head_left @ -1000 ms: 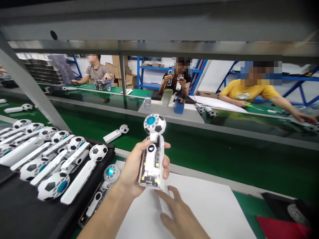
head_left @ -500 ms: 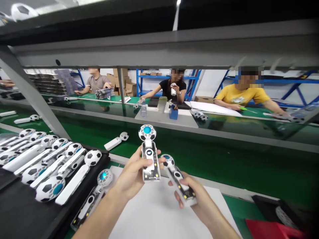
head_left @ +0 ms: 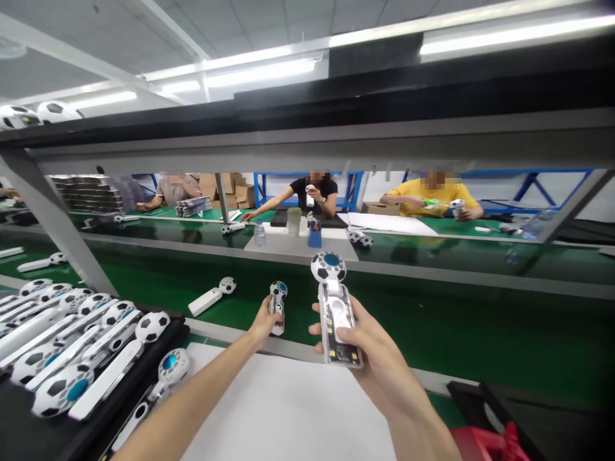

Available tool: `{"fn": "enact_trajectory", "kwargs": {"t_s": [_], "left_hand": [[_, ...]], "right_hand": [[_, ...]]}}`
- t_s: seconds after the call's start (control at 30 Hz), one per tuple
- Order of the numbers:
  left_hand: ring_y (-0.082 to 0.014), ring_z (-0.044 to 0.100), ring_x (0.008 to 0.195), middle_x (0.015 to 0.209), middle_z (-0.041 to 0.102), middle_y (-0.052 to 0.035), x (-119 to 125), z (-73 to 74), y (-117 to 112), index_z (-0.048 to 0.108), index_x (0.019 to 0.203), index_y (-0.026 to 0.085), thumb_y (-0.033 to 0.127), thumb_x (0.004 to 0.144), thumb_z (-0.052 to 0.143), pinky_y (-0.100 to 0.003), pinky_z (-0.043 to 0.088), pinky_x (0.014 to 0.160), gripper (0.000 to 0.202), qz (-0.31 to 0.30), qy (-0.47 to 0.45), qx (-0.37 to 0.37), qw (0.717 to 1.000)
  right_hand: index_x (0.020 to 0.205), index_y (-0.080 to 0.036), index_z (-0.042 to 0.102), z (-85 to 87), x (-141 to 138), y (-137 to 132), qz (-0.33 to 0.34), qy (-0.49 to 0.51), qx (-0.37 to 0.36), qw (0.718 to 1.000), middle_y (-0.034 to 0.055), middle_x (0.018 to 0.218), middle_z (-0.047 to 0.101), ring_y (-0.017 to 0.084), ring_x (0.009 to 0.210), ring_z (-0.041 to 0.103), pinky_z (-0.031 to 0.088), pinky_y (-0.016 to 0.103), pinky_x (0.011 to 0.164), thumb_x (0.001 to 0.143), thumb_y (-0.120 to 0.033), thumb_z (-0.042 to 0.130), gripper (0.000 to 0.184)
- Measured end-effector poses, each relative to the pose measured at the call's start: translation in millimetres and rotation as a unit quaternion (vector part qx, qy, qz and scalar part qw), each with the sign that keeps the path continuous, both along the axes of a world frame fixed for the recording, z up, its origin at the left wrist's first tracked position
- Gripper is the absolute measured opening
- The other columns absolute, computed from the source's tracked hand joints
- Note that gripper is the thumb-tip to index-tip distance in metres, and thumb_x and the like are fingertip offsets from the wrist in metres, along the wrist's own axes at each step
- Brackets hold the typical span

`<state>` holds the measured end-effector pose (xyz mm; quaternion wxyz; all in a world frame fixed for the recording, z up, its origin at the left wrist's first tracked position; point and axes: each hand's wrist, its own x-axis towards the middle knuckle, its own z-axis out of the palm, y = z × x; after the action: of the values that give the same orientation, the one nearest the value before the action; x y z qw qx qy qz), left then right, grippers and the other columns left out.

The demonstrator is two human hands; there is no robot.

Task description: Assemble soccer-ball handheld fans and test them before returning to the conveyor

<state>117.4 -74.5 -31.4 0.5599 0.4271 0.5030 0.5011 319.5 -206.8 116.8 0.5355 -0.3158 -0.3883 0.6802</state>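
Note:
My left hand [head_left: 263, 321] reaches forward over the green belt's near edge, its fingers closed round a handheld fan [head_left: 278, 301] with a soccer-ball head and clear handle. Nearer to me, my right hand [head_left: 368, 339] grips another such fan [head_left: 335, 314] upright, thumb on the white panel of its handle. The head of this second fan has a blue centre, and small yellow parts show through the handle. Left of my left forearm lies one more clear-handled fan [head_left: 173, 366], partly hidden by the arm. A white sheet [head_left: 283, 397] spreads beneath my arms.
Several soccer-ball fans [head_left: 86, 358] lie in rows on a black mat at left. A white-handled fan [head_left: 211, 298] rests on the green belt [head_left: 432, 314]. A grey shelf beam [head_left: 288, 150] crosses above. Red object [head_left: 490, 442] at lower right. Three co-workers sit across the belt.
My left hand has moved forward with its fan, out over the belt. My right hand has raised its fan and turned it more upright. The view has tilted up.

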Motion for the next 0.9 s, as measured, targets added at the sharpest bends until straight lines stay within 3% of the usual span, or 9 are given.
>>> {"fn": "enact_trajectory", "kwargs": {"t_s": [0.2,0.4,0.53,0.63,0.77,0.9], "left_hand": [[-0.0300,0.054,0.123,0.141,0.052,-0.0120,-6.9,-20.8,19.6,0.055,0.132,0.020,0.031,0.093,0.063,-0.055,0.047,0.102,0.042,0.022,0.153,0.124,0.980],[-0.0308,0.051,0.127,0.142,0.052,-0.0118,-42.7,-25.9,22.3,0.057,0.130,0.019,0.033,0.093,0.063,-0.057,0.043,0.106,0.040,-0.009,0.330,0.146,0.932],[-0.0313,0.049,0.130,0.145,0.049,-0.0115,-71.6,-12.4,31.1,0.058,0.129,0.019,0.032,0.093,0.063,-0.057,0.041,0.107,0.039,-0.008,0.441,0.115,0.890],[-0.0329,0.048,0.131,0.148,0.045,-0.0122,-100.3,2.8,38.1,0.053,0.135,0.020,0.032,0.093,0.063,-0.059,0.041,0.106,0.045,0.050,0.496,0.044,0.866],[-0.0304,0.056,0.120,0.138,0.053,-0.0126,-134.5,19.3,38.5,0.055,0.131,0.018,0.032,0.093,0.063,-0.054,0.050,0.098,0.042,0.102,0.507,-0.083,0.852],[-0.0281,0.059,0.114,0.133,0.057,-0.0119,-134.3,33.0,32.2,0.057,0.128,0.017,0.032,0.093,0.063,-0.050,0.053,0.094,0.038,0.100,0.442,-0.126,0.882]], "right_hand": [[0.140,-0.027,0.048,0.4,14.7,-0.5,0.008,0.021,0.013,1.000,0.0084,0.132,0.061,0.023,0.097,0.067,0.055,0.033,0.077,0.076,-0.019,0.072,0.070],[0.134,-0.026,0.053,1.4,9.6,0.4,-0.012,0.053,0.062,0.997,0.0078,0.126,0.062,0.018,0.083,0.063,0.055,0.031,0.069,0.073,-0.017,0.071,0.065],[0.134,-0.023,0.053,0.4,12.1,1.0,-0.011,0.075,0.074,0.994,0.0064,0.104,0.067,0.018,0.077,0.062,0.053,0.031,0.067,0.074,-0.016,0.068,0.062],[0.131,-0.022,0.057,0.7,17.1,1.6,0.015,0.104,0.072,0.992,0.0045,0.089,0.068,0.016,0.067,0.060,0.051,0.029,0.064,0.077,-0.015,0.064,0.055],[0.120,-0.019,0.066,4.9,21.9,1.2,0.022,0.184,0.074,0.980,0.0101,0.112,0.069,0.016,0.073,0.058,0.049,0.026,0.061,0.077,-0.013,0.061,0.044],[0.114,-0.020,0.070,11.5,24.5,-2.8,0.013,0.190,0.078,0.979,0.0109,0.127,0.064,0.015,0.074,0.055,0.047,0.024,0.057,0.083,-0.018,0.059,0.033]]}}
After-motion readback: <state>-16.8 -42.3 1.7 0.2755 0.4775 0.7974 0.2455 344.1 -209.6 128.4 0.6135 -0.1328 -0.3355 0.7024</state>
